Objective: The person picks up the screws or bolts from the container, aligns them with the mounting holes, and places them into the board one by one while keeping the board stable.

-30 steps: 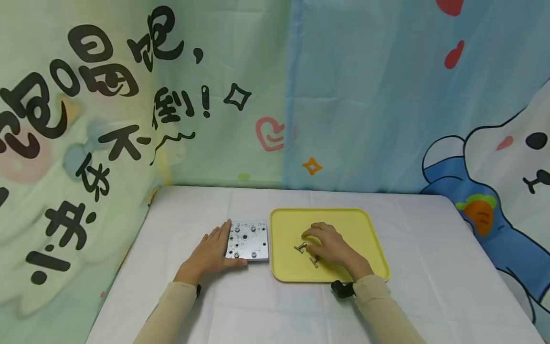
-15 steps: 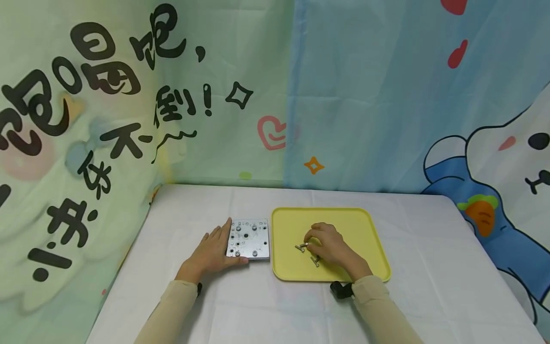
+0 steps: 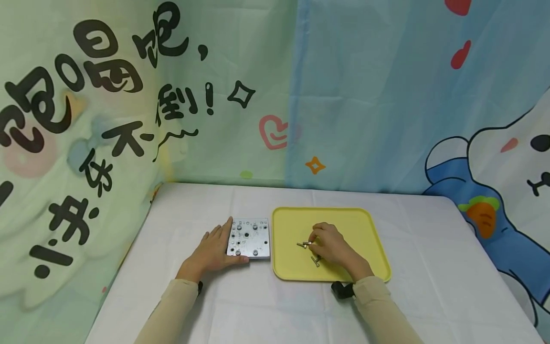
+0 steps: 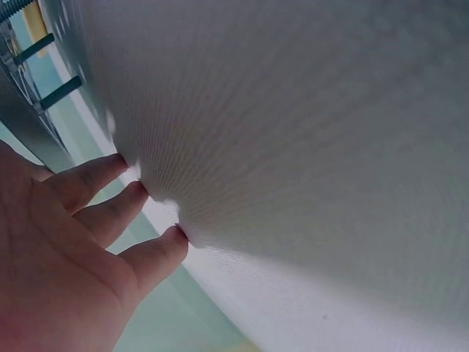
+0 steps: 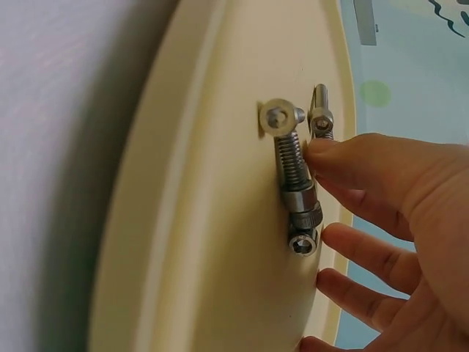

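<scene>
A silver metal plate (image 3: 247,239) with holes and several screw heads on top lies left of the yellow tray (image 3: 283,273). My left hand (image 3: 210,252) rests at its left side, index finger along that edge, thumb along the front edge. In the left wrist view, the other fingertips press into the white cloth, and threaded screw shanks (image 4: 60,93) stick out from the plate's underside. Over the tray, my right hand (image 3: 332,246) pinches a socket-head screw (image 5: 322,121) between thumb and index finger. More socket-head screws (image 5: 292,165) lie on the tray beside the thumb.
White cloth (image 3: 275,310) covers the table. A patterned curtain (image 3: 223,157) hangs along its back and left side. A black wrist device (image 3: 342,289) sits below my right sleeve, just over the tray's front edge.
My right thumb and index finger have closed on a screw, and the pair of screws there has shifted slightly. The left hand stays at the plate.
</scene>
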### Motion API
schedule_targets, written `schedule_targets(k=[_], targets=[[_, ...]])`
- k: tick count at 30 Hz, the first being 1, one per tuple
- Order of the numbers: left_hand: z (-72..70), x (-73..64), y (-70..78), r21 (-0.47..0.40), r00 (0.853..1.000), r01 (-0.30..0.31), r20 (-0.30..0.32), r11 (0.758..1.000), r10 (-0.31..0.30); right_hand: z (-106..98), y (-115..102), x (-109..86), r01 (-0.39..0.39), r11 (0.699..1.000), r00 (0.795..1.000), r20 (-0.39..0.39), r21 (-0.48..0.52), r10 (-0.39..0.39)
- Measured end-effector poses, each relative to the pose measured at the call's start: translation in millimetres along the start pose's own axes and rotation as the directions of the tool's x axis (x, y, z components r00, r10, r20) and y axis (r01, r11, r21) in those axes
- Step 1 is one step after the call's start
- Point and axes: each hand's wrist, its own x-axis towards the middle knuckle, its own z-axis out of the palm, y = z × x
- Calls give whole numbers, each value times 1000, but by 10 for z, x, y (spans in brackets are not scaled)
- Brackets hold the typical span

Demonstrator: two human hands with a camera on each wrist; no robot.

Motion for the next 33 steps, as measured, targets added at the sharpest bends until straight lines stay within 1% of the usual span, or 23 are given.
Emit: schedule_targets(k=[3,6,10,15,25,33], targets=[[-1,-2,0,-1,1000,-1,-3,1000,1,-7,3,5,-4,1000,1000,-2,11,4],[-4,-2,-1,-2,1000,-7,-8,1000,7,-21,-3,8,-4,999,1000,-7,54,4],[-13,-6,2,-4,1000,-7,-7,1000,7,-36,-25,20,16,997,999,-31,82,-14],[-25,-6,8,-8,1000,-2,0,1000,2,-63,-100,47,39,998,997,-62,54,-35],[-43,2,6,-17,1000,-3,8,1000,3,-135,-374,159,64,998,995,-72,-3,-64],[-41,3,-5,-18,1000,-9,3,1000,9,-147,-586,289,133,990,986,-100,-41,-137]])
